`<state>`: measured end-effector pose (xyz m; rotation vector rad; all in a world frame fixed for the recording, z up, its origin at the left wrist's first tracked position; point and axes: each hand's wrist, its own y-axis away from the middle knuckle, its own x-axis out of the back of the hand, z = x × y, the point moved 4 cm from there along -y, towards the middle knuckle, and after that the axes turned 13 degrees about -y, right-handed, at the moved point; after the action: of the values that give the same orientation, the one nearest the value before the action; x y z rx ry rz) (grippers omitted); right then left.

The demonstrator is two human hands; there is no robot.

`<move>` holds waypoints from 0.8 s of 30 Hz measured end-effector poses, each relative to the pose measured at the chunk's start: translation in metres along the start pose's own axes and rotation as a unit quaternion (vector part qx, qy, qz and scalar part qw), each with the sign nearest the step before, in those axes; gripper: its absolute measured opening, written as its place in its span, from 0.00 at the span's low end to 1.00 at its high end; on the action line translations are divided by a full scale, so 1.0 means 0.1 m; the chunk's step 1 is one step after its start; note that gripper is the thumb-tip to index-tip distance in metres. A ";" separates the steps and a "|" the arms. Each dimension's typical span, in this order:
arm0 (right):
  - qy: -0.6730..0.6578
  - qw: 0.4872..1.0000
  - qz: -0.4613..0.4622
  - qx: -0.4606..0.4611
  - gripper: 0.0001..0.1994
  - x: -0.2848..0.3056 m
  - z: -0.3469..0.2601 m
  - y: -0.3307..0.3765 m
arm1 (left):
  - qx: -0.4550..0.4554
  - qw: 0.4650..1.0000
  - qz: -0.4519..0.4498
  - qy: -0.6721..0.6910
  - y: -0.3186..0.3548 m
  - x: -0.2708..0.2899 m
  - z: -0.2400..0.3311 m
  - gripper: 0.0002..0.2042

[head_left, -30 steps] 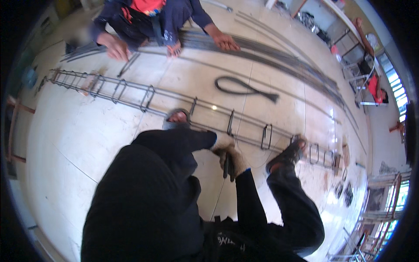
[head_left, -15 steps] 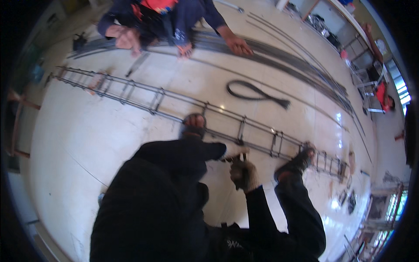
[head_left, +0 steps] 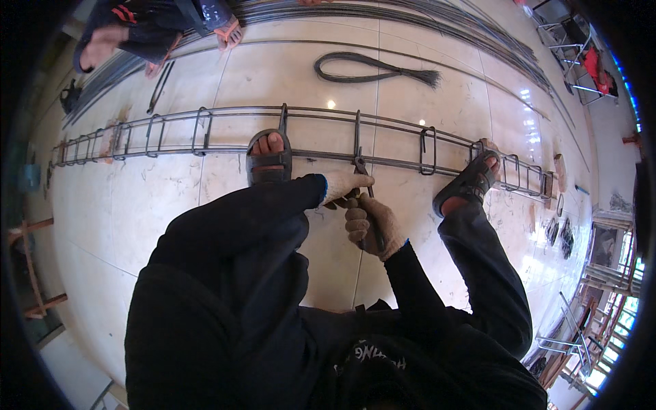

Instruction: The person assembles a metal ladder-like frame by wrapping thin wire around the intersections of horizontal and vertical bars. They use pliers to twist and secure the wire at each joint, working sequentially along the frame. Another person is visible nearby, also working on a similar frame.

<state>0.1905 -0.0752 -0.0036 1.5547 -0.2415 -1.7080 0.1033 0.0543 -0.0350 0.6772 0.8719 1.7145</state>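
One long steel bar cage [head_left: 321, 156] lies across the tile floor [head_left: 102, 219], out past the person's knees. The head of the pincers [head_left: 359, 166] is right at the near side of the cage, by the bottom of a bent steel loop [head_left: 357, 133]. The right hand [head_left: 383, 222], in a knit glove, is wrapped tight round the pincers' handles. The left hand [head_left: 347, 186], gloved too, has its fingers bent close beside them; I cannot tell if it grips anything. To do this bit well, I think the pincers should bite just where bar and loop meet, and turn gently, not with a hard yank. The left fingers would be safer away from the biting end. The left sandal [head_left: 268, 160] and right sandal [head_left: 471, 181] are by the near bars; firm feet may help stop the cage from rolling. Farther off lie a looped wire bundle [head_left: 410, 73] and a heap of long steel rods [head_left: 342, 11], with another person's foot [head_left: 229, 33] near it
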 end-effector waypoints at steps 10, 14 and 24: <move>0.503 0.818 0.244 0.136 0.17 -0.13 0.01 0.17 | 0.007 0.989 0.148 -0.025 -0.13 -0.22 0.05 0.27; 0.742 0.418 0.355 0.385 0.27 -0.43 0.31 0.29 | 0.015 0.974 0.195 -0.110 -0.10 -0.23 0.08 0.29; 0.069 0.996 -0.010 0.064 0.18 0.19 -0.10 0.19 | 0.036 0.934 0.335 -0.117 0.12 0.06 0.04 0.39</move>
<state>0.2092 -0.0971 -0.0083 1.7660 -0.2697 -1.6181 0.0979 0.0589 -0.0223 1.3091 0.5619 2.1392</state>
